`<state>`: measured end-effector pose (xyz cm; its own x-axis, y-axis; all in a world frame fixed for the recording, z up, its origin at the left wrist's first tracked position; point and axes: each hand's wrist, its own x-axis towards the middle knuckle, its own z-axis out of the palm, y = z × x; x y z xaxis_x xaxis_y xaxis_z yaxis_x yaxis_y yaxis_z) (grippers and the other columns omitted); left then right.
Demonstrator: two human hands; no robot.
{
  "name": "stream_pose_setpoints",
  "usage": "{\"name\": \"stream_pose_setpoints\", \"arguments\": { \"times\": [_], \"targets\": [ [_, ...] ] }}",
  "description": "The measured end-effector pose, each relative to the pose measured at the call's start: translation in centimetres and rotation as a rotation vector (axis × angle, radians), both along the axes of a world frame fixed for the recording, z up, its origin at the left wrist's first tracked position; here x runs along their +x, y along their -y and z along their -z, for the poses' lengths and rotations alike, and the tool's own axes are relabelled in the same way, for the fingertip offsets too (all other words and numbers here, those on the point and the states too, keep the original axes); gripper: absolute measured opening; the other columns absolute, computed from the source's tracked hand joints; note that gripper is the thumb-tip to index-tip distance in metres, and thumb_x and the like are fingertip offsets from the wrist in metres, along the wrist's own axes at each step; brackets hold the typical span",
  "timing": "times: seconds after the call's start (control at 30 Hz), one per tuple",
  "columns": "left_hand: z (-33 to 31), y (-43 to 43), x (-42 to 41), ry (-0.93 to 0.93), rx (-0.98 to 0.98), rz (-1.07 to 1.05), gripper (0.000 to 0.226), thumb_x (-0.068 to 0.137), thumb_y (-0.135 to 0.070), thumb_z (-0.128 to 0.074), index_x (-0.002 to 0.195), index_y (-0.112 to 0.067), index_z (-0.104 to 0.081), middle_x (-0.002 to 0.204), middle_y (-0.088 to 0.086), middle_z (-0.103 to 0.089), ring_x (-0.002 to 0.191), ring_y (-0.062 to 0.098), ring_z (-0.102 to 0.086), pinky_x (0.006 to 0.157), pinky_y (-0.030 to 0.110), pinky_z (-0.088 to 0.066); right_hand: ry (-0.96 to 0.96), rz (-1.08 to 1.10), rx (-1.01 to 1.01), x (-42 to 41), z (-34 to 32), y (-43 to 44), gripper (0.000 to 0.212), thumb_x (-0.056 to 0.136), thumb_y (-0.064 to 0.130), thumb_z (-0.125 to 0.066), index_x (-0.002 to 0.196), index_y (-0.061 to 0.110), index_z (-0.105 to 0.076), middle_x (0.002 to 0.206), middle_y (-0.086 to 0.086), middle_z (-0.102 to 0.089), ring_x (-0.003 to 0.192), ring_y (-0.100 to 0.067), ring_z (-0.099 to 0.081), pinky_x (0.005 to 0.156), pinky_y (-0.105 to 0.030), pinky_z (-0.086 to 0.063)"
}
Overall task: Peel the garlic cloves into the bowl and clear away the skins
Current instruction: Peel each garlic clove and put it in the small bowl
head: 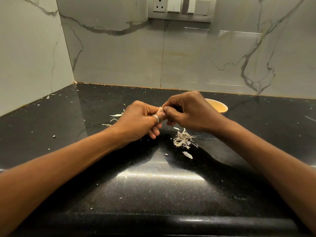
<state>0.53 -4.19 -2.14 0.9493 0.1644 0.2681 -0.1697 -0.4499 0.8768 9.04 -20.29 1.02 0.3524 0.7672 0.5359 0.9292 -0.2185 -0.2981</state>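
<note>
My left hand [140, 120], a ring on one finger, and my right hand [189, 112] meet above the black counter. Between their fingertips they pinch a small garlic clove [161, 109]; only a pale sliver of it shows. A yellow bowl [218, 106] stands behind my right hand, partly hidden by it. A pile of white garlic skins [183, 139] lies on the counter below my right hand. More skin strips [114, 117] lie to the left of my left hand.
The black speckled counter [153, 185] runs to a marble wall at the back and left, forming a corner [74, 82]. A switch panel [181, 7] sits high on the back wall. Small crumbs dot the counter. The counter's front edge [153, 221] is near me.
</note>
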Motion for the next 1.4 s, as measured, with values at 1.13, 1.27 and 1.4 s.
{"name": "stream_pose_setpoints", "arguments": {
  "times": [1.13, 1.27, 1.4],
  "targets": [
    [-0.4, 0.3, -0.2, -0.01, -0.144, 0.084, 0.028, 0.103, -0.014, -0.054, 0.102, 0.012, -0.065, 0.066, 0.002, -0.059, 0.049, 0.008, -0.057, 0.047, 0.018, -0.05, -0.053, -0.036, 0.09, 1.0, 0.7, -0.4, 0.015, 0.098, 0.008, -0.061, 0.097, 0.005, -0.076, 0.082, -0.003, -0.077, 0.074, -0.007, -0.076, 0.073, -0.038, -0.062],
    [-0.5, 0.2, -0.4, -0.025, -0.1, 0.091, 0.027, 0.103, -0.013, -0.053, 0.098, 0.01, -0.065, 0.066, 0.001, -0.057, 0.048, 0.006, -0.053, 0.045, 0.017, -0.048, 0.041, -0.044, 0.043, 1.0, 0.6, -0.2, 0.015, 0.099, 0.008, -0.061, 0.098, 0.007, -0.075, 0.079, 0.0, -0.076, 0.073, -0.003, -0.074, 0.07, -0.032, -0.06],
    [-0.6, 0.2, -0.5, -0.04, -0.068, 0.089, 0.024, 0.103, -0.015, -0.056, 0.091, 0.001, -0.069, 0.066, 0.001, -0.057, 0.048, 0.006, -0.053, 0.044, 0.017, -0.047, 0.083, -0.048, 0.033, 1.0, 0.5, -0.1, 0.016, 0.099, 0.008, -0.06, 0.093, 0.006, -0.074, 0.075, 0.0, -0.074, 0.069, -0.004, -0.073, 0.066, -0.032, -0.059]
  ]
}}
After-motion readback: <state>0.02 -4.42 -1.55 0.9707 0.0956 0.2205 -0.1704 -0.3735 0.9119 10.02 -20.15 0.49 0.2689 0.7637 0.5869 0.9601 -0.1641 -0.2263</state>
